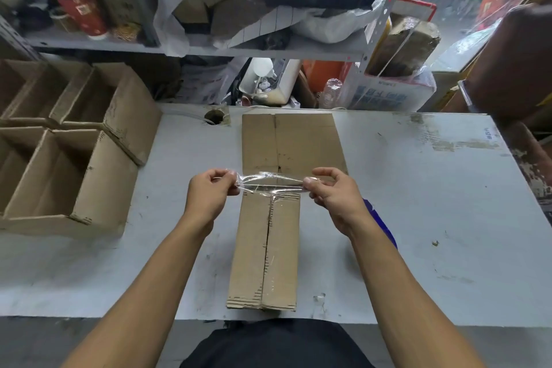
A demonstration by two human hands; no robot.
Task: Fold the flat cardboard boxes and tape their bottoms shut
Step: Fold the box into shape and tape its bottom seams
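A folded cardboard box [265, 251] stands bottom-up at the near middle of the table [418, 218], its two bottom flaps meeting along a lengthwise seam that already shines with clear tape. Above its far end, a short strip of clear tape [271, 184] is stretched crosswise between both hands. The left hand [209, 191] pinches the strip's left end between thumb and fingertips; the right hand [331, 191] pinches the right end the same way. The strip looks crinkled and partly twisted, glossy against the matte brown corrugated board.

The step in hand seems to be closing off the far end of the seam. The next move likely calls for pulling the strip flat, lowering it across the far edge and pressing both ends down onto the sides.

Just beyond the box lies a flat cardboard box [291, 142], still unfolded. On the left of the table sit finished open boxes [74, 164], ragged at their cut edges. Behind, cluttered shelves [209, 48] hold bags and cartons.
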